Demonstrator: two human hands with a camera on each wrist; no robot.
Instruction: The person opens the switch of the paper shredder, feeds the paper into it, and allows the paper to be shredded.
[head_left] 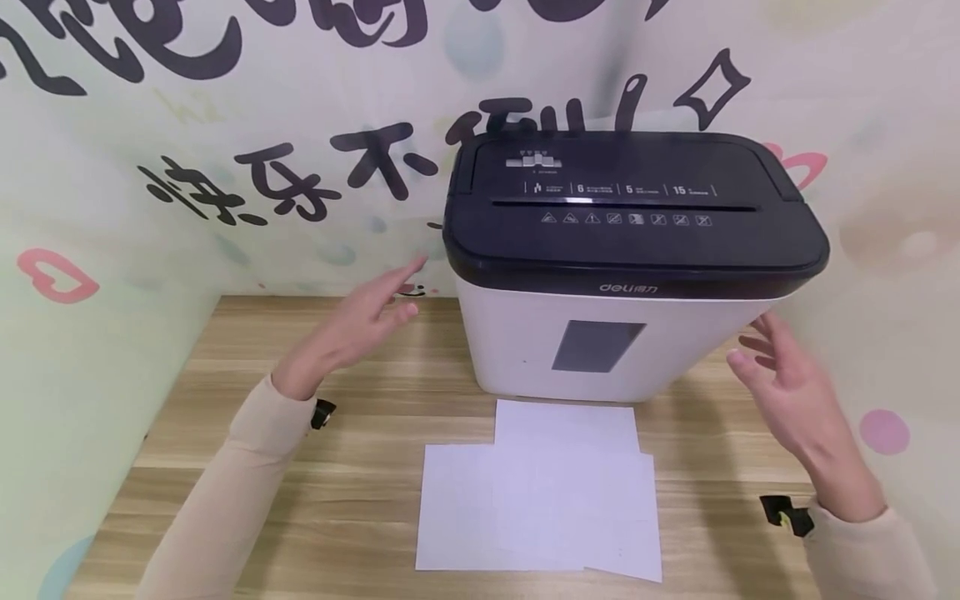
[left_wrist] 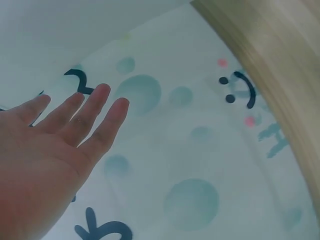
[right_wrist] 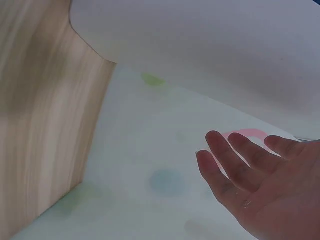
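Observation:
A white paper shredder point(head_left: 517, 342) with a dark lid point(head_left: 637, 242) and a small grey window point(head_left: 598, 346) stands upright at the back of the table. To its left, apart from it, hovers my left hand point(head_left: 356, 321), fingers extended and nothing held; the left wrist view shows the same hand point(left_wrist: 65, 145) with fingers spread. My right hand point(head_left: 791, 387) is by the shredder's right side, its fingertips partly behind the lower edge in the head view. In the right wrist view that hand point(right_wrist: 265, 175) is empty, with loosely bent fingers near the shredder's white wall point(right_wrist: 200, 45).
Overlapping sheets of white paper point(head_left: 540, 508) lie on the wooden table point(head_left: 360, 500) in front of the shredder. A printed wall covering point(head_left: 315, 92) with dark lettering rises behind it and along both sides, close by the right hand.

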